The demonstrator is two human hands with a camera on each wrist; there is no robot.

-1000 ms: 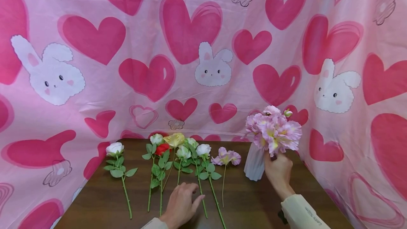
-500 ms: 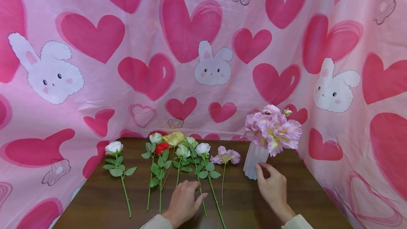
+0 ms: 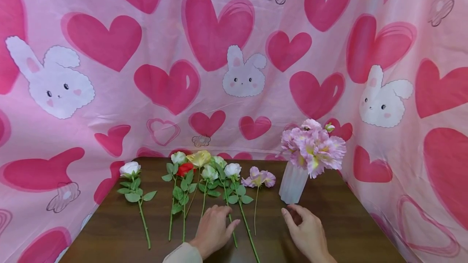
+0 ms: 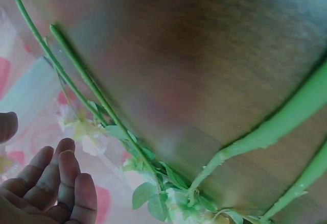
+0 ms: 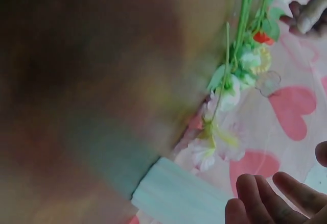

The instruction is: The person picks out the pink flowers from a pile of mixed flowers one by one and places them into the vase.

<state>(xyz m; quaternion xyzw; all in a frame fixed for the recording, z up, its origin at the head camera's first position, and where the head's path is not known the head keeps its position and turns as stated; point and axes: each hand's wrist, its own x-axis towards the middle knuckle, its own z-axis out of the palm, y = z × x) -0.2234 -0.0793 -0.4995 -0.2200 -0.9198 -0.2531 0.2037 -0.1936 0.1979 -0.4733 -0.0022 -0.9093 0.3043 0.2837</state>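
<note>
My left hand [image 3: 215,228] hovers over the stems of the laid-out flowers, its fingers loosely bent and holding nothing. In the left wrist view green rose stems [image 4: 97,94] pass beside its fingers. My right hand [image 3: 308,230] is in front of the white ribbed vase [image 3: 293,184], apart from it, thumb and fingers spread. A bunch of pink-purple flowers [image 3: 316,147] with yellow centres stands in the vase. One loose pink flower [image 3: 258,177] lies between the hands. Left of it lie white roses [image 3: 232,170], a red rose [image 3: 185,169] and a yellow flower [image 3: 199,158].
A separate white rose [image 3: 130,169] lies on the left of the dark wooden table [image 3: 106,222]. A pink cloth [image 3: 212,104] with hearts and rabbits hangs behind the table and at both sides.
My right hand let go of the pink flowers at the vase, then drew back toward me and down. The flowers stay in the vase. My left hand barely moved.
</note>
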